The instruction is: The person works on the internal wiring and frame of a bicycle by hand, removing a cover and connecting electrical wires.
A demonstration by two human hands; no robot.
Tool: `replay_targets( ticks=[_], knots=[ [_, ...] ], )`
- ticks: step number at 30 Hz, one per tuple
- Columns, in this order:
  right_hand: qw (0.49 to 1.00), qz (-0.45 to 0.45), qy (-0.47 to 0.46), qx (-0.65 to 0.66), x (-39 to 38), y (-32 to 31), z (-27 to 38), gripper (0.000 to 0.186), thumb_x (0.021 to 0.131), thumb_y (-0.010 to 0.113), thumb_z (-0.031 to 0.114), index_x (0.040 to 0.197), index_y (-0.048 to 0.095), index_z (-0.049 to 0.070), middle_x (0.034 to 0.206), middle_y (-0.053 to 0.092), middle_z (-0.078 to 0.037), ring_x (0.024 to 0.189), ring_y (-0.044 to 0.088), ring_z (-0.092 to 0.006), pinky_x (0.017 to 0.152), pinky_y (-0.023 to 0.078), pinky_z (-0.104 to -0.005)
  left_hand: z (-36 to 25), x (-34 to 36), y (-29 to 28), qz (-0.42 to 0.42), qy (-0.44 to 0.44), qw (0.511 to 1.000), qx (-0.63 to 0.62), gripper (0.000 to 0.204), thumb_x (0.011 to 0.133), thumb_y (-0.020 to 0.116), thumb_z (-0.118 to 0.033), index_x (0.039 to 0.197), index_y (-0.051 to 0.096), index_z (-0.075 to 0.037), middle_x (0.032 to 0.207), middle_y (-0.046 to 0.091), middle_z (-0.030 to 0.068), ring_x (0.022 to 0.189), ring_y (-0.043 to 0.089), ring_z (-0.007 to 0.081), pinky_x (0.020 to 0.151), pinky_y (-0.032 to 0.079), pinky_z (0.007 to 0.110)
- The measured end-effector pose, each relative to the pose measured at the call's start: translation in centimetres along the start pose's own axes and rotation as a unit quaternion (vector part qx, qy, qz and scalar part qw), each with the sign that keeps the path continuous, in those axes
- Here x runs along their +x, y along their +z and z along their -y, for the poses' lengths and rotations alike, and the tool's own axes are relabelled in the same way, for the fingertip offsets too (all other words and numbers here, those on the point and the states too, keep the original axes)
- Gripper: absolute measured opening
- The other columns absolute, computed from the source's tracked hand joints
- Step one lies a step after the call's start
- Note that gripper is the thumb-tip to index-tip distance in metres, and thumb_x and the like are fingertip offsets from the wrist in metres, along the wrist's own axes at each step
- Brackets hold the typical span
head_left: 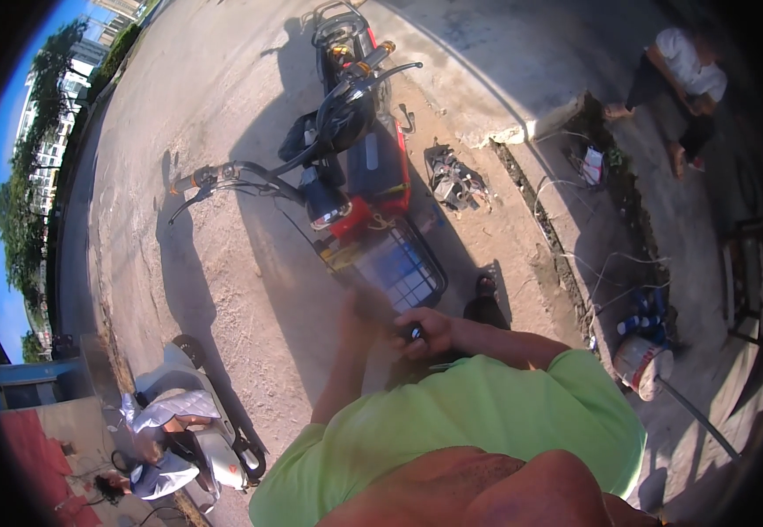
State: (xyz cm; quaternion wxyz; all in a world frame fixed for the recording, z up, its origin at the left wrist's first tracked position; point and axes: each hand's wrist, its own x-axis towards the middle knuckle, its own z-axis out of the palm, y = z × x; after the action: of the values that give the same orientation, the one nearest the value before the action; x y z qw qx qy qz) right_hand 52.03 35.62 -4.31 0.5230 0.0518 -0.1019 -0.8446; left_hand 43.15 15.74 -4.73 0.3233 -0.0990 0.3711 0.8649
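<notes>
My right hand [425, 327] is closed on a small dark object [411, 332] with a shiny part, too small to name, in front of my body. My left hand [359, 307] is just left of it, smeared by motion, so its fingers and any contents are unclear. Just beyond both hands is a wire basket [390, 272] at the near end of a red and black two-wheeler [367, 162], whose handlebar [250, 171] reaches out to the left. A black-trousered leg and sandalled foot [485, 285] show beside the basket.
A seated person [689, 75] is on shaded concrete at upper right, beside a broken step [566, 123]. A pile of dark parts [452, 180] lies right of the vehicle. A bucket [640, 369] stands at right. A white scooter [223, 448] is at lower left; trees line the road.
</notes>
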Motion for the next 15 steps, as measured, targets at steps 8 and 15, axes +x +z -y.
replay_targets(
  ticks=[8, 15],
  knots=[
    [0.997, -0.045, -0.029, -0.048, -0.3, 0.5, 0.3, 0.038, 0.101, 0.058, 0.043, 0.103, 0.06, 0.005, 0.079, 0.056, -0.001, 0.053, 0.044, -0.0113, 0.048, 0.033, -0.0255, -0.2, 0.5, 0.9, -0.023, -0.016, 1.0, 0.002, 0.036, 0.104, 0.055, -0.043, 0.11, 0.06, -0.008, 0.099, 0.061, 0.012, 0.095, 0.06, 0.0274, 0.09, 0.052, 0.044],
    [0.998, -0.016, -0.021, -0.051, 0.0, -0.3, 0.6, 0.038, 0.102, 0.057, 0.043, 0.11, 0.06, 0.005, 0.08, 0.059, -0.003, 0.052, 0.045, -0.0121, 0.048, 0.035, -0.0253, -0.3, 0.9, 0.6, -0.027, -0.027, 0.999, -0.002, 0.037, 0.105, 0.053, -0.043, 0.108, 0.059, -0.006, 0.098, 0.061, 0.0121, 0.095, 0.059, 0.0268, 0.09, 0.052, 0.043]
  ],
)
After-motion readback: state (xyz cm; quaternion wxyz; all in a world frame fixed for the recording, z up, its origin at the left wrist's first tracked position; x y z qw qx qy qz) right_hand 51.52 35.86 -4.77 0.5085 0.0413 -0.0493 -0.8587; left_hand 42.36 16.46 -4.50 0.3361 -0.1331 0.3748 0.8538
